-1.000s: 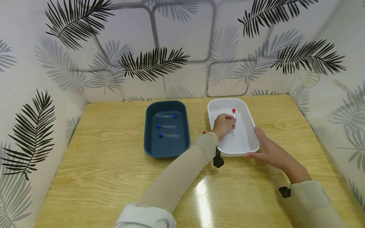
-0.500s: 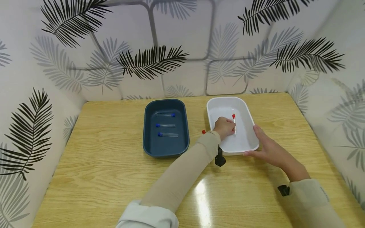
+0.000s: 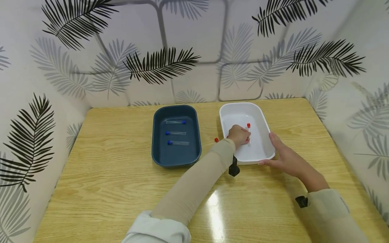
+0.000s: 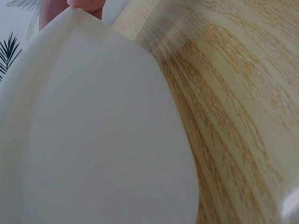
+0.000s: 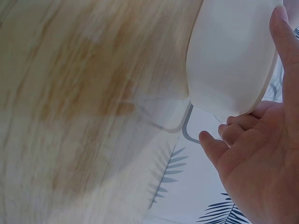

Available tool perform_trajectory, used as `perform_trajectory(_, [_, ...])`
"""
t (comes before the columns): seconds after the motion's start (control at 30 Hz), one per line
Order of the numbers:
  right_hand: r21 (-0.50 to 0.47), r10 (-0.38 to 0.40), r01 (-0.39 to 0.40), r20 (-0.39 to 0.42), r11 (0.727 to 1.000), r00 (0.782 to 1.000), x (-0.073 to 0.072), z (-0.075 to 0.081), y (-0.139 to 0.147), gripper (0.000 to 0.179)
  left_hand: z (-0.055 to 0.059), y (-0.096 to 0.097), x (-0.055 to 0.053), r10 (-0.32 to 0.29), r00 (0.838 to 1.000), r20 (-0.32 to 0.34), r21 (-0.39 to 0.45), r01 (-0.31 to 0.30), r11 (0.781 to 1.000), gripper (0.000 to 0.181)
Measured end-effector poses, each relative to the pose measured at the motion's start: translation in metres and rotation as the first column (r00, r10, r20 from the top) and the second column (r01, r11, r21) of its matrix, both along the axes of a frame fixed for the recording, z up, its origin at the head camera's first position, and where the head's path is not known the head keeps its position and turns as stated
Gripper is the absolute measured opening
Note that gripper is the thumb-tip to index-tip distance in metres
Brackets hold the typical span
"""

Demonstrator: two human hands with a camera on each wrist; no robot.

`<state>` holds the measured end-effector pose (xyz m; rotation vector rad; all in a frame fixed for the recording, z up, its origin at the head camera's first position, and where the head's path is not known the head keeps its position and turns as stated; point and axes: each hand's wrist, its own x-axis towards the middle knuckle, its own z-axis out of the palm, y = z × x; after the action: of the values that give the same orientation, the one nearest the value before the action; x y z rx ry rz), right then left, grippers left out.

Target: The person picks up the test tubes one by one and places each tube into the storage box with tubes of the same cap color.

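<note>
My left hand [image 3: 239, 135] reaches into the white tray [image 3: 260, 148] and pinches a clear test tube with a red cap [image 3: 248, 125]. The tube points away from me, its lower part partly covered by the fingers. At the tray's near right corner, my right hand [image 3: 287, 161] holds the tray, thumb on the front and fingers along the right side. The right wrist view shows that hand [image 5: 261, 149] against the tray's outer wall [image 5: 229, 56]. In the left wrist view, the tray wall [image 4: 107, 121] hides most of the left hand.
Left of the white tray stands a dark blue tray [image 3: 176, 158] with 3 blue-capped test tubes [image 3: 178, 143] lying inside. Another red cap [image 3: 216, 139] shows between the trays, the rest hidden by my left forearm. Patterned cloth walls enclose the wooden table [image 3: 115, 162].
My left hand has brought the red-capped tube slightly toward me and lower in the white tray. The right hand has stayed at the tray's corner. The head view has shifted a little.
</note>
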<state>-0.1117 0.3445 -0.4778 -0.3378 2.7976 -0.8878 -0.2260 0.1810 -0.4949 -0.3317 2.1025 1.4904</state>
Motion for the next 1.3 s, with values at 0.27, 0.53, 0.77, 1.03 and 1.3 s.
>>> perform_trajectory(0.27, [-0.001,-0.011,0.011,0.014,1.000,1.000,-0.0005,0.0002,-0.0010,0.116,0.0003,0.0011,0.0000,0.006,1.000,-0.015,-0.045,-0.007,0.999,0.013])
perform_trajectory(0.53, [-0.006,-0.005,0.005,-0.010,1.000,1.000,0.0003,0.0012,-0.0024,0.114,0.0027,-0.0012,0.0018,-0.029,0.999,-0.033,-0.084,0.026,0.996,0.015])
perform_trajectory(0.77, [0.002,-0.009,0.009,0.003,1.000,1.000,0.0005,0.0003,-0.0008,0.115,0.0031,-0.0006,0.0031,-0.038,0.999,-0.039,-0.095,0.034,0.995,0.016])
perform_trajectory(1.03, [0.012,-0.017,0.017,0.019,1.000,1.000,0.0012,0.0003,-0.0004,0.116,0.0051,0.0001,0.0067,-0.046,0.997,-0.065,-0.120,0.038,0.992,0.019])
perform_trajectory(1.3, [-0.002,-0.022,0.022,0.039,1.000,0.999,0.0011,0.0010,-0.0009,0.117,0.0069,-0.0014,0.0085,-0.056,0.997,-0.059,-0.148,0.047,0.988,0.018])
